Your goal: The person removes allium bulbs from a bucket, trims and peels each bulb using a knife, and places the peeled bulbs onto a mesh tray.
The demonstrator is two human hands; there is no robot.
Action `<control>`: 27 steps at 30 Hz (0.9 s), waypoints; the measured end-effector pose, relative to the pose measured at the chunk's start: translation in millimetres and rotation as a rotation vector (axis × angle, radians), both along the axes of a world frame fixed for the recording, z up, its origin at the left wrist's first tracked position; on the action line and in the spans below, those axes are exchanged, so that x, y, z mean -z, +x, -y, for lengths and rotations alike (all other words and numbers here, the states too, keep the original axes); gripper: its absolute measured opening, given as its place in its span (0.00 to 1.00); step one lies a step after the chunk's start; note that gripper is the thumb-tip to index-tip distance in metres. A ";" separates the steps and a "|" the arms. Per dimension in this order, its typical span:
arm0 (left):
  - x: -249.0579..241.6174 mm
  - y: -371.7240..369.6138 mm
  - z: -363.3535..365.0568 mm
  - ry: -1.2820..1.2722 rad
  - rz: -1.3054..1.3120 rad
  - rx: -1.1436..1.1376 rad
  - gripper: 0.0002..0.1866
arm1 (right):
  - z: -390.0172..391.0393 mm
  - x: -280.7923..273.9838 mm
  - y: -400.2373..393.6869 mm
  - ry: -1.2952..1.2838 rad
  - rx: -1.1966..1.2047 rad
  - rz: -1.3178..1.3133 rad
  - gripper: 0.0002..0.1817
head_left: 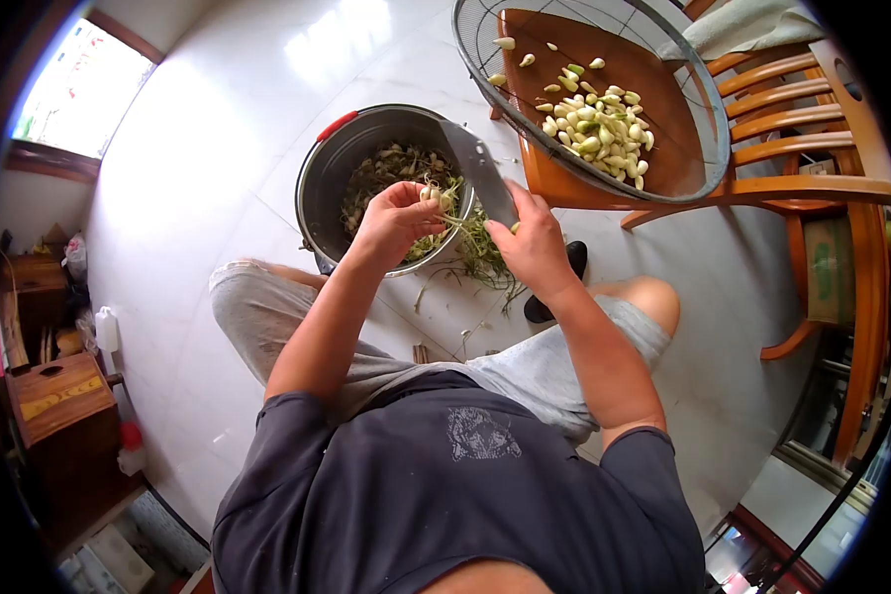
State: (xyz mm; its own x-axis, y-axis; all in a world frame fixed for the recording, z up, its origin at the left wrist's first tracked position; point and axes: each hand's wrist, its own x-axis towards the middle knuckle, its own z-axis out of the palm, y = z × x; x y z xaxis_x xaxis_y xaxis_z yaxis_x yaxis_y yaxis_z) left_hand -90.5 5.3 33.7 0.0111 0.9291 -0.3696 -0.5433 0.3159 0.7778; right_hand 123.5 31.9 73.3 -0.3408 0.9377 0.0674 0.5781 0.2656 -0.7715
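Our left grip (396, 222), nearly closed, pinches white allium bulbs (432, 195), the bucket (318, 195) beneath it; our right grip (535, 238) is wrapped around the cleaver (480, 170), which juts ahead of it. The bulbs look light, firm, perhaps slippery, best held by their sides.

The bucket (310, 188) stands on the floor (218, 148) before the person (445, 495), with trimmings (374, 178) inside and stalks (492, 259) beside its right. Farther to the right is the chair (812, 189); on it rests the mesh basket (721, 148), and in this basket lie the bulbs (604, 134). The knife (481, 176) is over the right side of the bucket.
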 end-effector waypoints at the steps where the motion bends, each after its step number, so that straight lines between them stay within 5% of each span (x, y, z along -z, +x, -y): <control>1: -1.1 -3.0 -0.7 0.010 0.007 -0.002 0.08 | -4.7 2.7 -5.1 0.035 -0.008 0.004 0.30; 2: -4.0 -6.9 -1.5 0.013 -0.075 -0.016 0.08 | -9.9 3.2 -9.7 0.009 -0.051 0.047 0.36; 5: -11.5 -27.0 -6.7 -0.037 -0.198 -0.010 0.09 | -21.5 7.3 -28.2 0.042 -0.194 -0.013 0.35; 10: -25.7 -49.7 -5.5 0.019 -0.378 0.065 0.12 | -36.8 22.8 -59.1 0.033 -0.234 -0.025 0.13; 21: -21.1 -57.5 -1.0 0.069 -0.453 0.117 0.09 | -45.6 26.8 -95.5 -0.368 -0.398 -0.049 0.16; 24: -29.3 -70.8 -1.3 0.017 -0.494 0.097 0.08 | -50.3 32.9 -95.3 -0.266 -0.356 -0.022 0.15; 27: -25.9 -79.2 -1.0 -0.069 -0.290 -0.146 0.07 | -52.1 31.8 -97.4 -0.267 -0.261 -0.016 0.15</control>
State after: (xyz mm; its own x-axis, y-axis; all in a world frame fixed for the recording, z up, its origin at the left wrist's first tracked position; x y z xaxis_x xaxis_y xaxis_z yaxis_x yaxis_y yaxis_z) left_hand -169.7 6.2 59.5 -0.2352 0.8859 -0.3998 -0.3453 0.3084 0.8864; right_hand 26.1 84.0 41.5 -0.5715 0.8047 -0.1607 0.5046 0.1902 -0.8422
